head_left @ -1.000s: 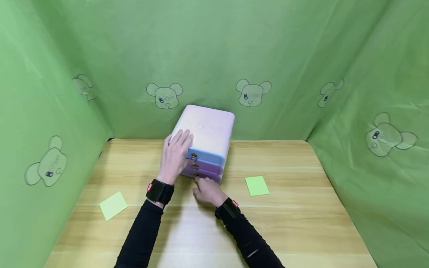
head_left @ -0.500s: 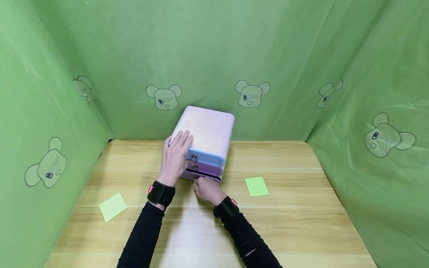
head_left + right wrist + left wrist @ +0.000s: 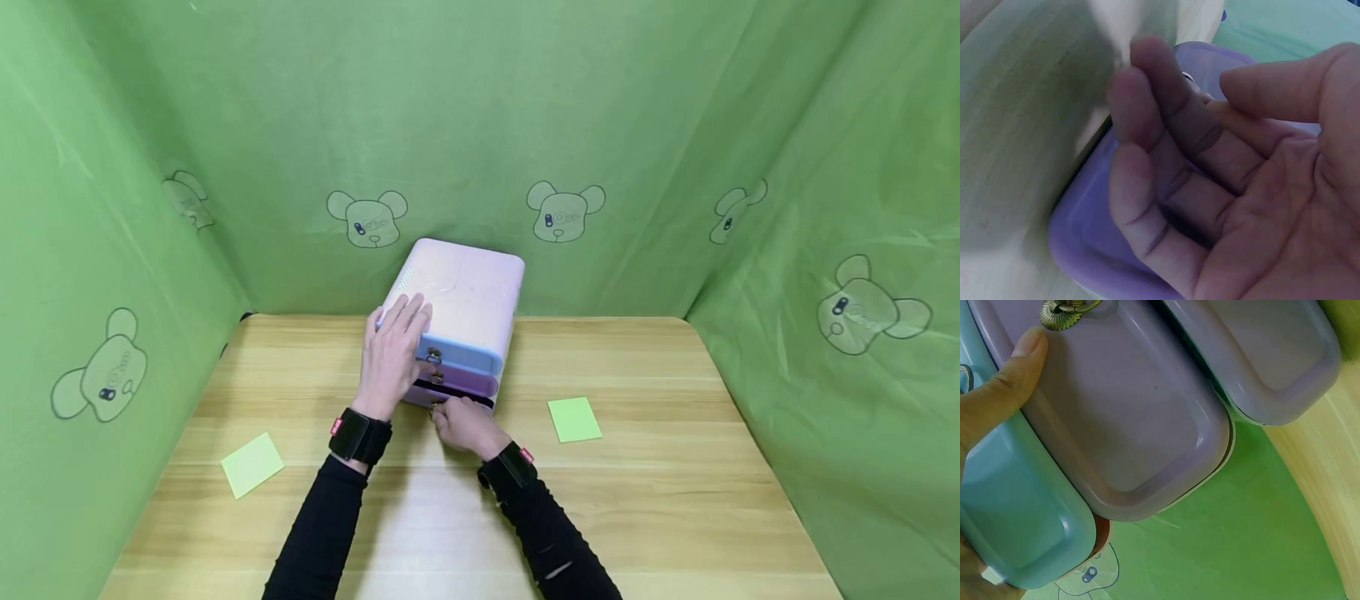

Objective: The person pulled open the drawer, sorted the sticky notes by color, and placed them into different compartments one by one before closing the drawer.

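Observation:
A small cabinet (image 3: 465, 292) with a pale pink top stands at the back of the table, its fronts facing me. Its top drawer (image 3: 474, 358) is blue, and the middle drawer (image 3: 472, 381) is purple. The bottom drawer (image 3: 417, 394), also purple, sticks out slightly, with a dark gap above it. My left hand (image 3: 388, 357) rests straight fingers on the cabinet's left front corner; its thumb (image 3: 1019, 369) presses the middle drawer's front beside a brass ring pull (image 3: 1063, 314). My right hand (image 3: 471, 427) hooks a finger at the bottom drawer's ring pull (image 3: 1189, 77), partly hidden by the fingers.
Light green sticky notes lie on the wooden table (image 3: 660, 483): one note (image 3: 252, 465) at left, another note (image 3: 574, 419) right of the cabinet. Green cloth (image 3: 465, 108) with bear heads encloses the back and sides, close behind the cabinet.
The bottom drawer has come out a little towards me with my right hand at its pull, and a dark gap has appeared above it. My left hand has stayed on the cabinet.

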The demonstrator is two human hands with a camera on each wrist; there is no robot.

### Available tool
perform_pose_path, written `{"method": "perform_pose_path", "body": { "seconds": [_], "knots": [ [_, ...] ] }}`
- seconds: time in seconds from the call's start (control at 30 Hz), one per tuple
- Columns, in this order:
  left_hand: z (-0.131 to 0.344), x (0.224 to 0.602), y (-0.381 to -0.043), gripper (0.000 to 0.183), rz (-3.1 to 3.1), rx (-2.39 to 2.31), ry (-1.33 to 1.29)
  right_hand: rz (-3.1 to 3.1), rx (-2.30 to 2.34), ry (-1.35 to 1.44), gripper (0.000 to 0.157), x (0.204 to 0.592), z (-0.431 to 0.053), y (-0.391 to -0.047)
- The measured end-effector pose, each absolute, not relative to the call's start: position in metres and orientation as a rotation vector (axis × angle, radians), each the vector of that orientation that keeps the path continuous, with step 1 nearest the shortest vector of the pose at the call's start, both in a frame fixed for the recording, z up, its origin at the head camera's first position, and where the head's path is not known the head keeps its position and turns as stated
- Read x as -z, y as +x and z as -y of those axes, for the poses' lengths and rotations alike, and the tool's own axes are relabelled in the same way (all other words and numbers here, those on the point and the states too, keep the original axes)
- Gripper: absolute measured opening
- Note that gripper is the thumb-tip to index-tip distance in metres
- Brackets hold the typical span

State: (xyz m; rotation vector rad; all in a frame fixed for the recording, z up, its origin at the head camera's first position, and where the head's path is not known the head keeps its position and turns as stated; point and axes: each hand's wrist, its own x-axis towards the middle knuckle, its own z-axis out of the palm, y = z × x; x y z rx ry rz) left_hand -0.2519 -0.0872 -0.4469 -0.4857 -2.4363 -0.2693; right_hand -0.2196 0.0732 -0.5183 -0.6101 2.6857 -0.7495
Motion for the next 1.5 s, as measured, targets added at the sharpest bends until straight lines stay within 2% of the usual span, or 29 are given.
{"method": "perform_pose_path", "body": {
  "seconds": [0.5,0.83,0.97,1.2,1.43,1.5],
  "knots": [
    [0.0873,0.4466,-0.2522,0.100,2.452,0.275,-0.483,-2.653,0.806,-0.612,0.040,0.5165,-0.0761,-0.2190],
    [0.0860,0.4462,-0.2529,0.101,2.455,0.285,-0.473,-2.674,0.821,-0.629,0.048,0.5169,-0.0775,-0.2180],
    [0.0856,0.4465,-0.2528,0.099,2.464,0.289,-0.470,-2.665,0.822,-0.614,0.044,0.5168,-0.0776,-0.2181],
    [0.0858,0.4481,-0.2525,0.099,2.443,0.300,-0.469,-2.639,0.818,-0.604,0.023,0.5162,-0.0777,-0.2171],
    [0.0856,0.4481,-0.2523,0.099,2.456,0.293,-0.466,-2.622,0.833,-0.569,0.022,0.5141,-0.0765,-0.2147],
    [0.0855,0.4478,-0.2522,0.099,2.453,0.293,-0.464,-2.622,0.839,-0.566,0.028,0.5135,-0.0755,-0.2143]
  ]
}}
